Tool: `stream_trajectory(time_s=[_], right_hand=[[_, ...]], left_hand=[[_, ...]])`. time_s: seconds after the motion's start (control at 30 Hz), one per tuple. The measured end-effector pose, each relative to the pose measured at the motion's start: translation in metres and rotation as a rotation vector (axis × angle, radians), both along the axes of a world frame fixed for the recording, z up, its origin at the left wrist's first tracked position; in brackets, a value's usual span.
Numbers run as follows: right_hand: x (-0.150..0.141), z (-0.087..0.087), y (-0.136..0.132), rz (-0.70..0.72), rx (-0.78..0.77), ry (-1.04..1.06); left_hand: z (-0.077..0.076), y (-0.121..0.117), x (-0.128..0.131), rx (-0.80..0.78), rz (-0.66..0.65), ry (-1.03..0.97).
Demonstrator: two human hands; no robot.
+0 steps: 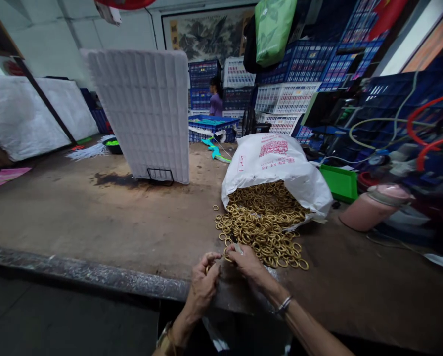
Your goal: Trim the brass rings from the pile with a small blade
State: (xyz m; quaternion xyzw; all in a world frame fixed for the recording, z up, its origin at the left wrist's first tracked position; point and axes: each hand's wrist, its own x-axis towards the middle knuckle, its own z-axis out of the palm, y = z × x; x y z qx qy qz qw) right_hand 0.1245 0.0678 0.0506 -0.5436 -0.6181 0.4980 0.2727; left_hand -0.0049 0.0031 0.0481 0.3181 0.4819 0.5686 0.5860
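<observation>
Gold-coloured rings [260, 232] spill in a heap from the mouth of a white woven sack [273, 158] that lies on its side. Just in front of the heap, my left hand [203, 282] is closed, with a gold ring [207, 269] showing between its fingers. My right hand [249, 262] pinches a small flat grey piece [238, 248], blade-like in shape. A ring [227, 255] sits at the tips of the right fingers; whether it is held or lies behind them I cannot tell. The hands are close together but apart.
On the worktable [132, 222] a tall white ribbed panel [143, 113] stands in a black wire holder [160, 174]. To the right are a green tray [339, 183], a pink container [373, 207] and hoses [418, 123]. Stacked crates [288, 99] and a person [216, 101] are behind.
</observation>
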Motion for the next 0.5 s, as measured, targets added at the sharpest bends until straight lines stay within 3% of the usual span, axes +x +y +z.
stream_trajectory(time_s=[0.13,0.27,0.37,0.5], right_hand=[[-0.002,0.006,-0.016,0.025,-0.257,0.255],[-0.006,0.013,-0.028,0.01,-0.397,0.307],[-0.006,0.015,-0.031,-0.008,-0.384,0.274],[-0.004,0.016,-0.031,-0.002,-0.166,0.117]], left_hand=[[0.004,-0.002,0.006,0.187,-0.002,0.162],[0.005,-0.005,0.005,0.222,-0.061,0.211],[0.004,-0.006,0.004,0.218,-0.071,0.244],[0.006,-0.007,0.003,0.198,-0.031,0.262]])
